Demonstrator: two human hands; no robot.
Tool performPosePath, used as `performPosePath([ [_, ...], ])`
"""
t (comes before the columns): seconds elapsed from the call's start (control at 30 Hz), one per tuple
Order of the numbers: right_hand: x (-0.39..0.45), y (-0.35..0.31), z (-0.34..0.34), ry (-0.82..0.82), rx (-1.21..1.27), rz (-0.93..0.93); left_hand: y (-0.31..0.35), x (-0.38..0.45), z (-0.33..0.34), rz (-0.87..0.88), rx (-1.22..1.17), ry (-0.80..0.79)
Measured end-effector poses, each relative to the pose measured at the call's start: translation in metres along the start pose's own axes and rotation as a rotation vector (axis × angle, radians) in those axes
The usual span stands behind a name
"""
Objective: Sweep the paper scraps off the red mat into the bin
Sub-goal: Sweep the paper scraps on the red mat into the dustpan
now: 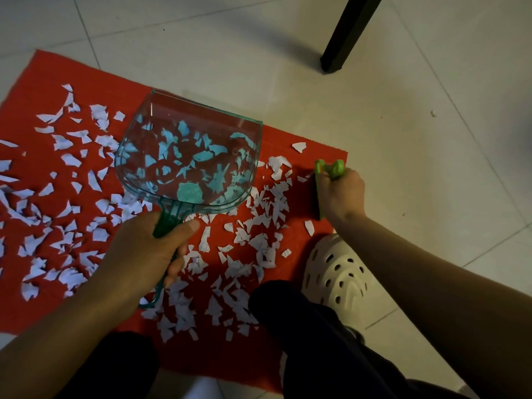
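hidden: brush [322, 185] mostly behind right hand [341, 192], only green top and dark edge show; mat [288, 139] cut off at left edge
scraps: paper scraps [259, 243] white, torn, jagged, spread over most of the red mat, some seen through the pan
dustpan [187, 156]: clear teal plastic, rounded, handle toward the person, mouth pointing away, held above mat
left hand [149, 249]: grip closed around dustpan handle
right hand: grip closed on brush, at mat's right edge
floor [403, 125]: pale tiles

1. mat [288, 145]: plain red.
2. paper scraps [259, 208]: white, faint blue marks.
3. dustpan [190, 151] above the left hand [146, 249] grip: clear teal-green.
4. brush [331, 168] in the right hand [339, 194]: lime green.
5. clog [336, 272]: cream, perforated.
6. floor [403, 139]: off-white tile.
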State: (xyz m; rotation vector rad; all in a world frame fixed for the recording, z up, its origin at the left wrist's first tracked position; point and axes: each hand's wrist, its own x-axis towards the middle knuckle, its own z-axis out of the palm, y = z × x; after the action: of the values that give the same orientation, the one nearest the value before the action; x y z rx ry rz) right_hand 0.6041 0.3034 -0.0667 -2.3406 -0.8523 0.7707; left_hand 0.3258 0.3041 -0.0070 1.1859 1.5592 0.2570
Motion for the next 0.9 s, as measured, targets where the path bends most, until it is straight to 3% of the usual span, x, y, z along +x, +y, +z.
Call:
performPosePath([
  [0.1, -0.014, -0.007, 0.001, -0.103, 0.071, -0.114, 0.001, 0.000, 0.000, 0.004, -0.002, -0.002],
  [0.37, -0.013, 0.016, -0.015, 0.098, 0.087, -0.027, 0.002, 0.000, 0.003, 0.001, -0.005, 0.007],
  [0.53, -0.029, 0.017, -0.002, -0.034, 0.011, -0.072, 0.001, -0.001, 0.003, -0.007, -0.012, -0.002],
  [0.67, -0.046, 0.002, 0.008, -0.210, 0.128, -0.131, 0.001, -0.001, 0.002, -0.012, -0.019, 0.005],
  [0.9, -0.031, 0.008, -0.007, 0.007, 0.135, -0.072, -0.001, -0.002, 0.000, -0.018, -0.048, 0.009],
])
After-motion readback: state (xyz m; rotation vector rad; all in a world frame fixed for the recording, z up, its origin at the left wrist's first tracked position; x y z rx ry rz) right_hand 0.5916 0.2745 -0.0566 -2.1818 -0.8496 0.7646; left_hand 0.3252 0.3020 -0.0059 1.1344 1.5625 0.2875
